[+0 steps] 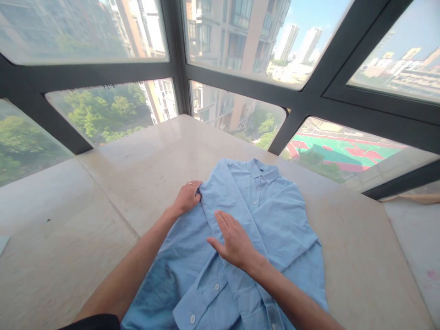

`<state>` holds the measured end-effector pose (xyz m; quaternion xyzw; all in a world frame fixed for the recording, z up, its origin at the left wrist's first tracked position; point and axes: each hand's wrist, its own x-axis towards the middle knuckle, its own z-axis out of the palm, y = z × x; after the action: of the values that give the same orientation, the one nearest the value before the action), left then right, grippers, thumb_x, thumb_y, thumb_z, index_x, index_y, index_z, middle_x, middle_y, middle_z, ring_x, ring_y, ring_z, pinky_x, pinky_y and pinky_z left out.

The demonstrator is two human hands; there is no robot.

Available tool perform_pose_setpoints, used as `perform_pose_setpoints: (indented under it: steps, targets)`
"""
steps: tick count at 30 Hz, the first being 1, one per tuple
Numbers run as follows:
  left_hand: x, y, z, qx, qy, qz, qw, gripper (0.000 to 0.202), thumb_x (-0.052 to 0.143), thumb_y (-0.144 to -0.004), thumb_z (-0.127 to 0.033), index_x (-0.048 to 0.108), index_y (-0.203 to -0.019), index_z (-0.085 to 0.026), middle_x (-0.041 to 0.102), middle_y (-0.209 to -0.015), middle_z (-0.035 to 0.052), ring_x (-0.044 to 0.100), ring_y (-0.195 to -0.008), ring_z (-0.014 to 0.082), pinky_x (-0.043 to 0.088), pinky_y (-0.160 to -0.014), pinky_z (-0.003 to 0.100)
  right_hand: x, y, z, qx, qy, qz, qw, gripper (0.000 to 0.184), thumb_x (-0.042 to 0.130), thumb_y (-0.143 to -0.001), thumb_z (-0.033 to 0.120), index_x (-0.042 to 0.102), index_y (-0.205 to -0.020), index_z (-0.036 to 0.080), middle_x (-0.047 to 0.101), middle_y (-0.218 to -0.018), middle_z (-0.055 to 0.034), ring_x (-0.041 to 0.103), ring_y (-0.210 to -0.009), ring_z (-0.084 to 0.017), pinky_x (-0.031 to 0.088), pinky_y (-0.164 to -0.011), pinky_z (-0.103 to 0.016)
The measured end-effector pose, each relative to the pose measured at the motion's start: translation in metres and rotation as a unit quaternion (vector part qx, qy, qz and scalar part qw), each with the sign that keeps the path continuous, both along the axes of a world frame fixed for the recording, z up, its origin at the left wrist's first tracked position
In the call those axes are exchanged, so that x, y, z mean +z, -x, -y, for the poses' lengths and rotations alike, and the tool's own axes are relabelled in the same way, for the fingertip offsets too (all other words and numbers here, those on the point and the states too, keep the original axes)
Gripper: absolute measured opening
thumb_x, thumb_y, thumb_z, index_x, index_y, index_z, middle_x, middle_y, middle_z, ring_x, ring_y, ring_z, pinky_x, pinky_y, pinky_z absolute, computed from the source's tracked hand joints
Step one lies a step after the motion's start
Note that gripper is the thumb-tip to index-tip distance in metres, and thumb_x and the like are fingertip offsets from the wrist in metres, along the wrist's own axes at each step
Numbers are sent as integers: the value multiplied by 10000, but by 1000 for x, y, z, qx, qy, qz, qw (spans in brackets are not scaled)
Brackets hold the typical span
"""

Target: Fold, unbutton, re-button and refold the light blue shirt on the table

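A light blue button-up shirt [275, 211] lies front side up on the pale stone ledge, its collar pointing toward the windows. Both sleeves are folded in across the front, and one cuff with white buttons lies near the bottom of the view. My left hand [188, 197], with a ring on one finger, grips the shirt's left edge just below the shoulder, its fingers curled around the fabric. Over the folded sleeve at the middle of the shirt is my right hand [231, 238], flat with the thumb spread; whether it touches the cloth I cannot tell.
The stone ledge [103, 197] runs into a corner below dark-framed windows [178, 73]. A small dark speck [48, 220] lies on the left part. At the far left edge shows the corner of a pale flat object [3, 243]. Outside are buildings, trees and a sports court.
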<state>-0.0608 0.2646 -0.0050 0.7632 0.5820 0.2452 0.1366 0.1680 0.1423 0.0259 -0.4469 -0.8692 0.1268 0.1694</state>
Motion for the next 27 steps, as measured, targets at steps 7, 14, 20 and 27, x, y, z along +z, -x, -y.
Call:
perform_pose_setpoints:
  steps: [7,14,20,27]
  targets:
    - [4,-6,-10,88,37,58,994,318,532,-817,-230,678,-1090,-159,697,-1074,98,665,-873,204,534,-855,336,-5,19,14,-121,-26,82,989,103,655,-854,247,625,-935,191,647,-933,-72,605,-896,-248,490,-771,-351]
    - [15,-17,-18,143,43,-47,988,296,468,-861,-188,730,-994,-227,699,-1021,76,651,-971,234,516,-804,329,-7,10,19,-82,-44,111,990,190,543,-852,57,547,-748,216,630,-721,-7,633,-674,-164,373,-561,-250]
    - [10,-19,-19,146,30,-80,986,330,428,-906,-204,714,-1061,-258,664,-1100,78,650,-953,226,513,-765,323,-12,5,29,-64,-1,143,988,166,558,-858,68,546,-796,222,667,-706,3,667,-641,-174,359,-518,-254]
    - [2,-12,-22,16,-17,-131,991,437,390,-912,-146,706,-1184,-277,642,-1202,74,588,-1101,224,462,-967,346,-9,-4,57,-51,-11,104,993,248,560,-915,181,583,-1162,175,673,-842,-36,656,-759,-209,492,-654,-297]
